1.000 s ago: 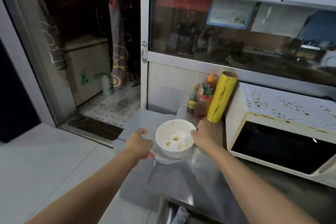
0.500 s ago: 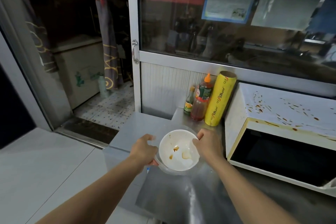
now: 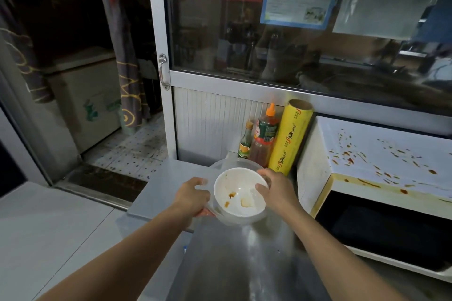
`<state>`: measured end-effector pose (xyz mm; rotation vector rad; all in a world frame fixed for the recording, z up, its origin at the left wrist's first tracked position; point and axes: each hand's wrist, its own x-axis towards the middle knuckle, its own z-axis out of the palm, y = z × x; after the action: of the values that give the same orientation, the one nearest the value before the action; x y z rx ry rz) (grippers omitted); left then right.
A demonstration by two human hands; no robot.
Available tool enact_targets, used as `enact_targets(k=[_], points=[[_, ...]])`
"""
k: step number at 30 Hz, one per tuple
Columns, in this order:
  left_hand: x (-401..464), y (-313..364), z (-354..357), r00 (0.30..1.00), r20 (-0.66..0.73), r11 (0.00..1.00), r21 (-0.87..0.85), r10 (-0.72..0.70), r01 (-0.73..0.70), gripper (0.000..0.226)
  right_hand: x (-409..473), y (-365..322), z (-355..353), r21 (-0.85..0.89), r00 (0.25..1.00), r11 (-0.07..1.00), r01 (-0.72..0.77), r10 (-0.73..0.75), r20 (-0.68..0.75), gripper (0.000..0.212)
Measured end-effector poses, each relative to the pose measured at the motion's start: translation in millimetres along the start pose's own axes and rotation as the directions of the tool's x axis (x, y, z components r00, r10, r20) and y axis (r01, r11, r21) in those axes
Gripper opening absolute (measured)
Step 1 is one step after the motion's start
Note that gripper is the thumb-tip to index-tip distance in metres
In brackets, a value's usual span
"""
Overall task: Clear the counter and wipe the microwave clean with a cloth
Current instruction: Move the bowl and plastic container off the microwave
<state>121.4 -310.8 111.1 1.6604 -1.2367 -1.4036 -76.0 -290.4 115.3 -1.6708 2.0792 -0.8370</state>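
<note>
The main risk was a slip: the white bowl (image 3: 238, 193) sat loose inside a clear plastic container (image 3: 254, 218), so any tilt could have slid it out or spilled its brown sauce smears and pale scrap onto the steel bench (image 3: 234, 266). Both hands were curled on this stack, the left hand (image 3: 192, 197) on its left rim, the right hand (image 3: 275, 190) on its right. Whether it rested on the bench was unclear. The microwave (image 3: 381, 171), right, was sauce-spattered.
</note>
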Motion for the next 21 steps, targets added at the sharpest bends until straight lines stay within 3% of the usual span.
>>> enact_targets(k=[8,14,18,21], points=[[74.2,10.7,-1.1,0.99,0.139,1.0,-0.025,-0.015,0.018,0.037,51.3,2.6,22.5,-0.023,0.996,0.997,-0.075,0.074,-0.052,0.037],[156.9,17.1,11.7,0.966,0.246,0.995,0.085,-0.074,0.055,0.022,92.5,9.3,51.9,0.026,0.957,0.959,-0.284,0.285,-0.054,0.05],[207.8,13.0,22.5,0.948,0.261,0.983,0.069,-0.181,0.169,0.025,118.8,15.1,73.8,0.119,0.902,0.901,-0.416,0.426,-0.07,0.068],[240.1,8.3,28.5,0.931,0.305,0.979,0.081,-0.203,0.186,0.031,136.3,21.6,90.0,0.144,0.858,0.857,-0.495,0.508,-0.074,0.067]])
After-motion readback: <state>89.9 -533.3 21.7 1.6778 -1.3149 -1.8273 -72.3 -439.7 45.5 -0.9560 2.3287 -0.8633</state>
